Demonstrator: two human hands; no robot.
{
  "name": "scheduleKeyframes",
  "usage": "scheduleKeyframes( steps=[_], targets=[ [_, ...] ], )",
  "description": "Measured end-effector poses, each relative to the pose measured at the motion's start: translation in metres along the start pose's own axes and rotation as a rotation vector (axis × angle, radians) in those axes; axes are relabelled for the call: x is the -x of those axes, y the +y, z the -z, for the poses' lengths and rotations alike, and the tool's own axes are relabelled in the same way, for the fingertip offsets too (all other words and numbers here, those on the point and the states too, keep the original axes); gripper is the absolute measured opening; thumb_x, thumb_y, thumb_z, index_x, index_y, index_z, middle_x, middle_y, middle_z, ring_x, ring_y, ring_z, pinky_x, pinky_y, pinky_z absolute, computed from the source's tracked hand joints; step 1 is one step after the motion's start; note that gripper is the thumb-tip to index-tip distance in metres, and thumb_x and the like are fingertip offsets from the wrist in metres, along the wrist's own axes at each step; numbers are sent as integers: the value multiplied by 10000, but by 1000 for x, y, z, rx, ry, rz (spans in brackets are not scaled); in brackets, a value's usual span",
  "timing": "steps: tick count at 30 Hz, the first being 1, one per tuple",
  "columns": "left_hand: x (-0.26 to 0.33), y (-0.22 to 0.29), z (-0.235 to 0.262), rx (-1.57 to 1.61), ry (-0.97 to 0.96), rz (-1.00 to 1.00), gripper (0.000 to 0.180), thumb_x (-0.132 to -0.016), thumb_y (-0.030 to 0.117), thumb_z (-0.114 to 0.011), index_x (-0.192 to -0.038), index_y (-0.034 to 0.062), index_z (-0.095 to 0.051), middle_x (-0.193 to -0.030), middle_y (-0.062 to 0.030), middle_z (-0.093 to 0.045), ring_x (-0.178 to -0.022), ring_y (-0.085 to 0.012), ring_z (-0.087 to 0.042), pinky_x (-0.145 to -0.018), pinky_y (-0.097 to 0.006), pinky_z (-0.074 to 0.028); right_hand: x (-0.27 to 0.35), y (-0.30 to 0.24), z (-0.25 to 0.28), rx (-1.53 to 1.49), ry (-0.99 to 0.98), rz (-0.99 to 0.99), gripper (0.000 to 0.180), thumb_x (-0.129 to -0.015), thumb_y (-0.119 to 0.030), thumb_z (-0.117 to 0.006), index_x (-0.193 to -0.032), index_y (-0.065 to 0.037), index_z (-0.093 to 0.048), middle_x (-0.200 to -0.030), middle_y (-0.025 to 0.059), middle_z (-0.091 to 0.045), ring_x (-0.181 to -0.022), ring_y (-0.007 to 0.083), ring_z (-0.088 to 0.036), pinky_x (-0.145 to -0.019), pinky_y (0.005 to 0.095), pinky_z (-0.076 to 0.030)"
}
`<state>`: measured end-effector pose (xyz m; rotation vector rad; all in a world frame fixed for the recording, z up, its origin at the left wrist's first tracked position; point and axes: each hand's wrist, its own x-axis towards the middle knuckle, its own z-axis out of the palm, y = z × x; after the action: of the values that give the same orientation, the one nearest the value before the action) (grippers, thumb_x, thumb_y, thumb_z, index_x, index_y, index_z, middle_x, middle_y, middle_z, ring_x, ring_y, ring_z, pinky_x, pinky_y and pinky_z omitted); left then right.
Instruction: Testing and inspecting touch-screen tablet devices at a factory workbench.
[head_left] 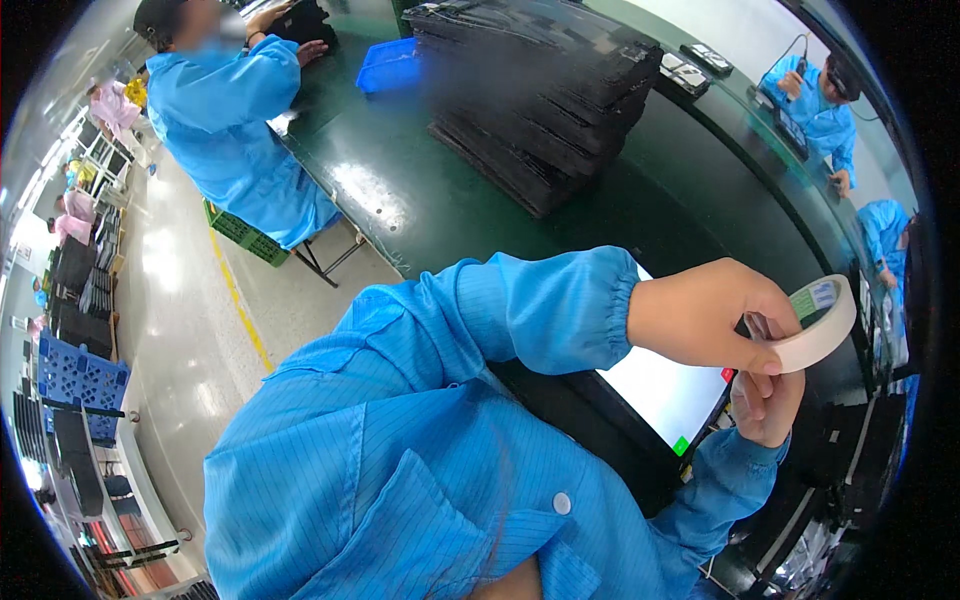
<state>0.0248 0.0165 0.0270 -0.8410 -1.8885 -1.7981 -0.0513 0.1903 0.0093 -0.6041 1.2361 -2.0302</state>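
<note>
My left hand [715, 315] has its fingers closed on a roll of pale masking tape [822, 335], with a green and white label inside its core. Just below it, my right hand [768, 405] is close against the left fingers. Its own fingers are curled, and the left hand partly covers them, so whatever they pinch is hidden. Under both hands lies a flat device with a lit white screen [655, 395], with a green patch at one corner and a red one at another. My left forearm crosses over part of it.
A tall leaning stack of black flat trays [540, 110] stands on the dark green table [465, 215], beside a blue bin [388, 66]. A co-worker in blue [225, 120] sits at the far left edge. More people work at the right. Black items [800, 520] lie at lower right.
</note>
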Motion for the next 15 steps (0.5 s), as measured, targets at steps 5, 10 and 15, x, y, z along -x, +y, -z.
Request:
scheduleKeyframes(
  steps=[5,10,15],
  targets=[
    [0,9,3,-186,-2,-5,276,-742,198,-670,-940,14,-616,-866,-131,-618,-784,-216,-607,-699,-300,-479,5,7,9,-258,-138,-92,504,-857,-247,-453,-1245,49,-326,-1089,196,-511,-669,93,-585,-487,169,-489],
    [-1,12,8,165,74,262,324,-754,232,-671,-936,-28,-606,-853,-118,-619,-778,-172,-604,-709,-279,-486,-8,-11,-10,1062,291,618,581,-857,-256,-491,-1322,-27,-229,-1164,183,-472,-1036,266,-499,-833,350,-441],
    [-2,5,2,193,-18,292,365,-752,255,-677,-960,-33,-596,-872,-111,-612,-779,-161,-596,-707,-262,-486,11,-23,-19,1481,311,614,313,-844,-78,-463,-1150,-71,-525,-1130,116,-520,-1050,239,-505,-902,331,-389]
  ],
)
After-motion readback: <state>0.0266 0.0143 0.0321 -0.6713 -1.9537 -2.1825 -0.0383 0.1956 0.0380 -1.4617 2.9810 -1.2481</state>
